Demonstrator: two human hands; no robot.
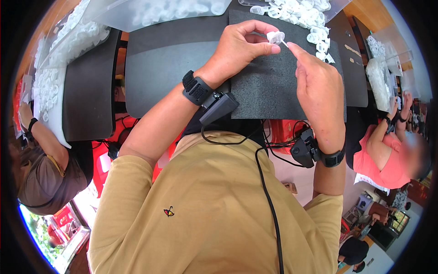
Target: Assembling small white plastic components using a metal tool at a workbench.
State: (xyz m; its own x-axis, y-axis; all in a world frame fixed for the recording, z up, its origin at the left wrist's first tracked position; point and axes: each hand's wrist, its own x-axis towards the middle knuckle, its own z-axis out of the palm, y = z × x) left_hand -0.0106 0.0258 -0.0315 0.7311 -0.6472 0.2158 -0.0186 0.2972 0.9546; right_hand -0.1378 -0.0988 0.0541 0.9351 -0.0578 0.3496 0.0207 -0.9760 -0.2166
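Over the far part of the dark mat (269,86), my left hand (242,45) pinches a small white, cup-like plastic part (275,37) between thumb and forefinger. From the right, my right hand (319,82) grips a thin white stick (285,44), whose far end meets the part or lies just in front of it. Most of that stick is hidden inside my right fingers. Similar white plastic pieces (319,40) trail down the mat's right side from a larger heap (294,9) at the far edge.
A clear bin (169,13) of white pieces stands at the far left of the table. Co-workers sit at dark tables on my left (89,91) and right (356,68), with more white pieces. A black cable (269,196) hangs down my front.
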